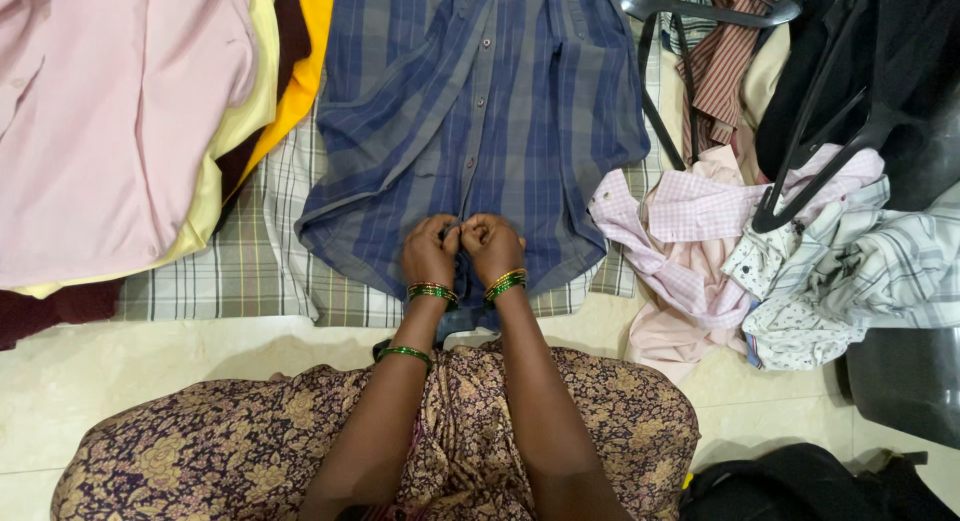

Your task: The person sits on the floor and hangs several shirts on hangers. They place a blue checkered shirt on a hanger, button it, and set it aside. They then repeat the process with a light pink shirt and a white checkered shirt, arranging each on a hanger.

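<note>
A blue and grey plaid shirt (pixel 500 101) lies flat on the floor in front of me, its buttoned front facing up. My left hand (pixel 430 251) and my right hand (pixel 492 246) sit side by side at the shirt's lower front edge. Both are closed, pinching the fabric along the button strip near the hem. Green and gold bangles ring both wrists. My knees, under brown floral cloth (pixel 250 451), are just below the hands.
A stack of folded shirts, pink (pixel 110 111) on top with yellow and orange beneath, lies at the left. A checked cloth (pixel 240 261) is under the blue shirt. Crumpled pink and white shirts (pixel 700 241) and black hangers (pixel 830 131) pile up at the right. A black bag (pixel 800 486) sits bottom right.
</note>
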